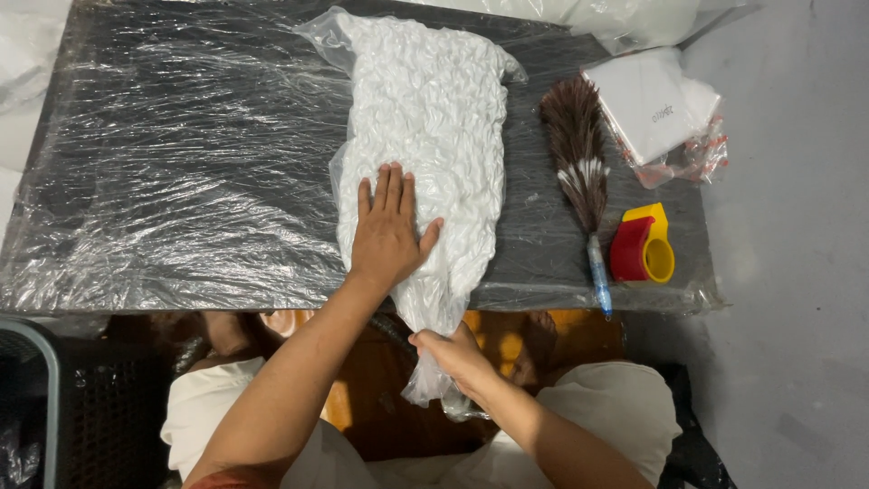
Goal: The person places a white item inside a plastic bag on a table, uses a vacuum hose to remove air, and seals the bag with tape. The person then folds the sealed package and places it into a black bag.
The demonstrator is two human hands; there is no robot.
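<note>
Across the middle of the plastic-wrapped dark table [181, 163] lies a clear bag of white crinkled fabric [430, 136], its long axis running away from the person — far end near the table's back edge, near end hanging over the front edge toward the lap. The left hand [387, 234] lies flat on the bag's lower half, fingers together and pointing away, thumb spread to the right; it presses down and grips nothing. The right hand [453, 355] sits below the table's front edge, closed around the gathered neck of the bag [425, 380], where the loose plastic bunches and trails down. So the bag's bulk lies up and away from that grip, with the neck as the only part off the table.

Room differs from side to side — to the left of the bag the wrapped surface runs wide and bare to the table's edge. To the right, a brown feather duster [579, 163] lies roughly parallel to the bag, near it but apart, its blue handle reaching the front edge. Just beyond that stand a red and yellow tape dispenser [644, 246] and, farther back, a packet of white sheets [654, 109]. A dark crate [90, 417] sits on the floor at lower left.
</note>
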